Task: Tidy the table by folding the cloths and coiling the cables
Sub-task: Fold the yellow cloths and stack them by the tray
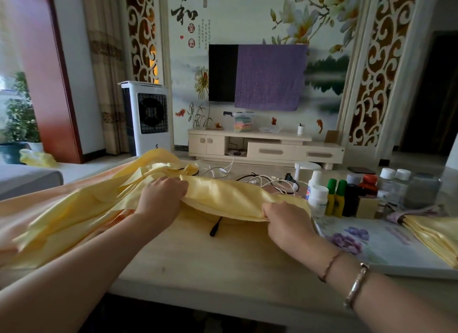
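bare table (198, 258) lies open near the front edge; bottles (334, 199) crowd the right side, tangled cables (267, 181) block the far middle, yellow cloth (74, 216) covers the left.

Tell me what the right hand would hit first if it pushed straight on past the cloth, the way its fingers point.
Probably the tangle of cables behind the yellow cloth that the right hand grips; the fingers point away and slightly left. Depth is unclear, so the bottles might be grazed.
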